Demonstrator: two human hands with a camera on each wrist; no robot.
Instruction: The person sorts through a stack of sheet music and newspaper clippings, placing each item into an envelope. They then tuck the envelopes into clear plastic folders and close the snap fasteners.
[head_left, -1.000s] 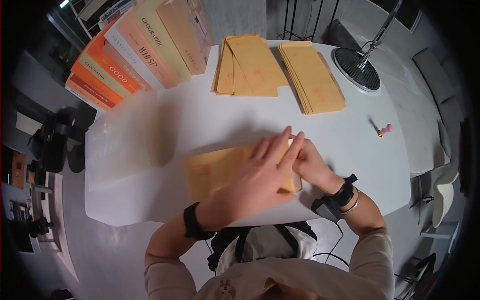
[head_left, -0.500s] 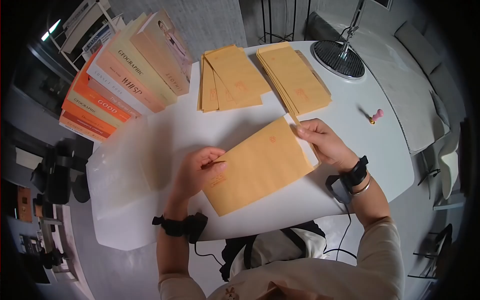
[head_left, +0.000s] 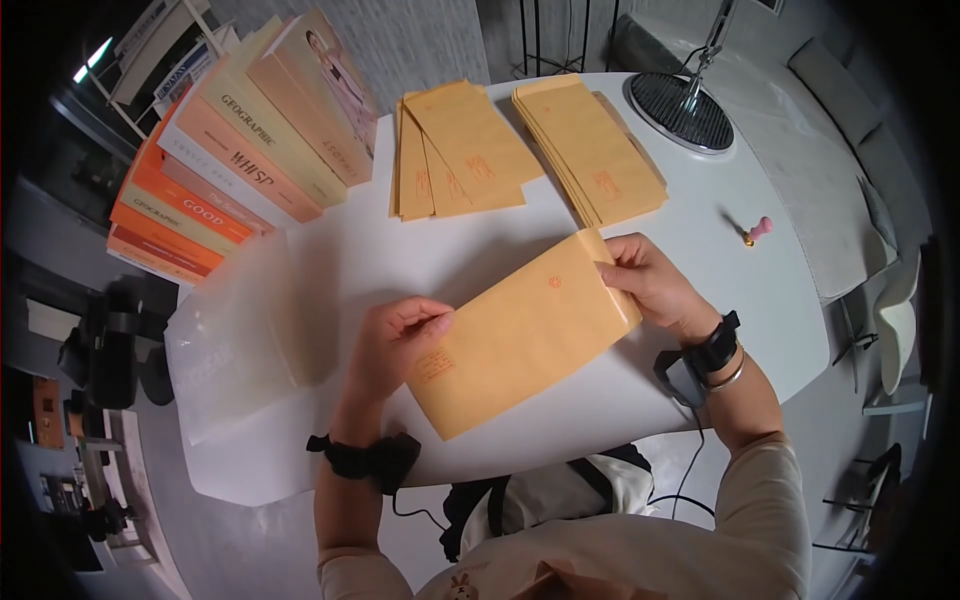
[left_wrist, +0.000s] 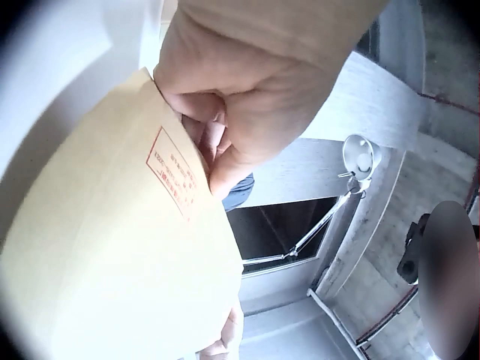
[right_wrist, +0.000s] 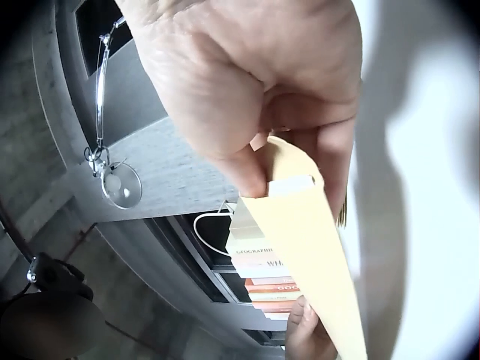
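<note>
This looks like a living area, probably in a home: a long pale sofa (head_left: 770,135) with grey cushions (head_left: 838,85) lies beyond the white counter (head_left: 740,340), a white shell chair (head_left: 893,335) stands nearby, and a desk lamp (head_left: 682,112) and a row of books (head_left: 245,150) sit before a grey wall (head_left: 430,45)

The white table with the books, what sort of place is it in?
Perhaps a living room or study: there's a lamp, a row of books and a cushioned couch.
</note>
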